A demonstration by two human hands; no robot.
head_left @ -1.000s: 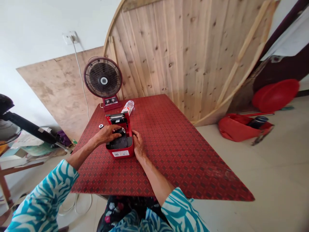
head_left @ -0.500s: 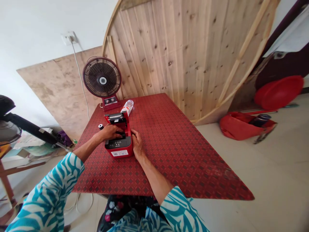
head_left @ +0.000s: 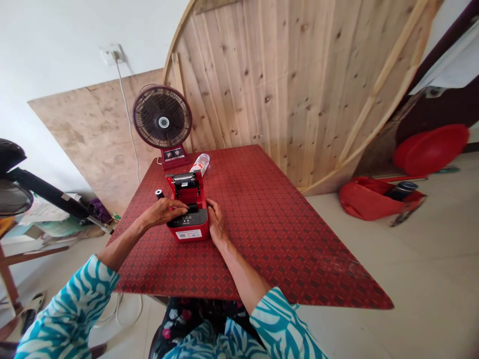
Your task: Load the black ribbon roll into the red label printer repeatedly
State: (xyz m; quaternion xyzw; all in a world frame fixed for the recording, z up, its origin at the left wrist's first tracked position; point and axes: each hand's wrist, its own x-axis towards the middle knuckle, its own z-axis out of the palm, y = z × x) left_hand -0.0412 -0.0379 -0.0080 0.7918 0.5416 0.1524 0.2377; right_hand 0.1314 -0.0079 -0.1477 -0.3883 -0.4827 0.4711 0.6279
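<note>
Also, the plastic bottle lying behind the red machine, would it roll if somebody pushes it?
Probably yes. The bottle lies on its side on the flat red table, and its round body looks free to roll. It looks clear and possibly near empty, so likely light.

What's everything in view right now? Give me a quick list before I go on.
printer: 1, red with black top, lid raised, near left part of the table
table: 1, red patterned top, centre
small roll core: 1, black and white, on the table left of the printer
plastic bottle: 1, clear, lying behind the printer
fan: 1, dark red, far left corner of the table
round wooden board: 1, pale wood, leaning behind the table
red basin: 1, on the floor at right
red bag: 1, on the floor at right
left hand: 1, resting on the printer's top
right hand: 1, against the printer's right side
</note>
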